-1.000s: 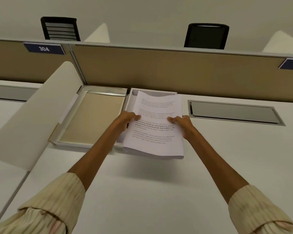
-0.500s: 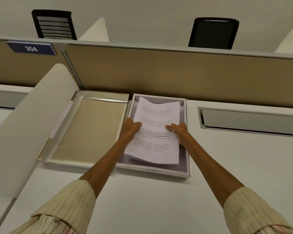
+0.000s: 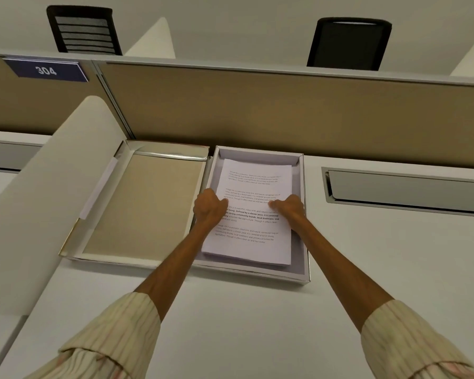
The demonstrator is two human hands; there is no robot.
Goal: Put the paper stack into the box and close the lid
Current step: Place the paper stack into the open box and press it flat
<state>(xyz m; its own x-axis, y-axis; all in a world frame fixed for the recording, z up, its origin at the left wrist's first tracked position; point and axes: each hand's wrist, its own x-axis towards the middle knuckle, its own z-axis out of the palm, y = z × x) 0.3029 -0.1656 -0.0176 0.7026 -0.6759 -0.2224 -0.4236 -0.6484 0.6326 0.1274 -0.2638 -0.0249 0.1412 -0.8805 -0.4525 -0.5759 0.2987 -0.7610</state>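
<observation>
A white paper stack (image 3: pixel 253 214) with printed text lies inside the shallow white box (image 3: pixel 304 228) on the desk. The box's lid (image 3: pixel 145 203) lies open flat to the left, its beige inner side up. My left hand (image 3: pixel 210 206) grips the stack's left edge, thumb on top. At the right edge, my right hand (image 3: pixel 289 206) holds the stack the same way. The stack rests low in the box, a little toward its left wall.
A beige partition wall (image 3: pixel 285 110) stands right behind the box. A cream side divider (image 3: pixel 39 192) slopes up at the left, next to the lid. A grey cable hatch (image 3: pixel 402 190) is set into the white desk (image 3: pixel 230 324) to the right. Two black chairs stand beyond the partition.
Both hands lowered the stack from above the box's front edge down into the box. The sheets, bent before, now lie flat.
</observation>
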